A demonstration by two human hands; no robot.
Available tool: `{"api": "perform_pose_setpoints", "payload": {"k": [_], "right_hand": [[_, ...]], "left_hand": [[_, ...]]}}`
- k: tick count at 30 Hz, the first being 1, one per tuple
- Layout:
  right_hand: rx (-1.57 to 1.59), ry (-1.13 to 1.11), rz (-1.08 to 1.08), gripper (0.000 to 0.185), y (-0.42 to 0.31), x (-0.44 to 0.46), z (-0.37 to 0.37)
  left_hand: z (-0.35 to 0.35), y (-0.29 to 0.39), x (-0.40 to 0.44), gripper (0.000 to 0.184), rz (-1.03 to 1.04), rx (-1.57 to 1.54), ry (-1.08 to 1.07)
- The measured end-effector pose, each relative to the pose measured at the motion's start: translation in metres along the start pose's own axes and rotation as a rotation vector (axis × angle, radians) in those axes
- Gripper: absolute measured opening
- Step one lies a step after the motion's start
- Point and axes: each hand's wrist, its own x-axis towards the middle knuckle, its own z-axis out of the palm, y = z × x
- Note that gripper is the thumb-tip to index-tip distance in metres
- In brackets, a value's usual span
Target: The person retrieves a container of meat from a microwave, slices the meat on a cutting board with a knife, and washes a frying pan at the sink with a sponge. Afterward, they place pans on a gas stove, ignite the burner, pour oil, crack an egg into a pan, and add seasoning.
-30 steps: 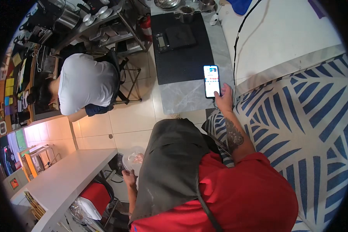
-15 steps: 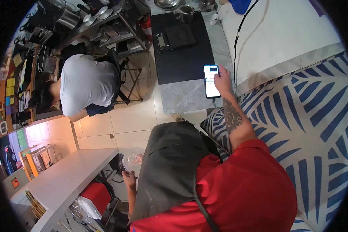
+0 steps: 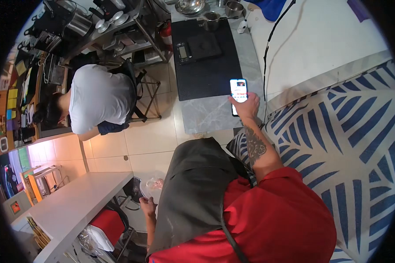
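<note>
My right hand (image 3: 246, 106) reaches to the front right of the grey marble-look table and is closed across the lower half of a lit smartphone (image 3: 238, 89). The thumb lies at the phone's left edge and the other fingers at its right. Low at my left side, my left hand (image 3: 148, 206) is closed at the rim of a pale, see-through bowl (image 3: 147, 191). Something pinkish (image 3: 155, 183) lies in that bowl; its kind is too small to tell. My dark apron hides part of the bowl.
A black mat (image 3: 208, 79) on the table (image 3: 206, 115) bears a digital scale (image 3: 202, 47) and a metal cup (image 3: 211, 21). Another person in a white shirt (image 3: 98, 98) sits at the left. A white counter (image 3: 83, 193) and a patterned cushion (image 3: 338, 144) flank me.
My right hand has slid down the phone and now spans its lower half, thumb on the left side. The phone sits slightly lower in view. My left hand stays at the bowl.
</note>
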Motion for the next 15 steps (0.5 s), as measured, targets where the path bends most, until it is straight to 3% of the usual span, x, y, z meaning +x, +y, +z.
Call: {"api": "perform_pose_setpoints", "payload": {"k": [5, 10, 15], "right_hand": [[-0.002, 0.016, 0.056, 0.073, -0.012, -0.001, -0.004], [-0.029, 0.045, 0.091, 0.071, -0.017, -0.003, 0.0], [0.018, 0.104, -0.036, 0.078, -0.003, -0.01, 0.005]], "left_hand": [[0.001, 0.023, -0.004, 0.03, -0.099, -0.003, -0.031], [0.006, 0.014, 0.001, 0.03, -0.072, 0.015, -0.013], [0.007, 0.029, -0.008, 0.03, -0.159, 0.021, -0.019]]}}
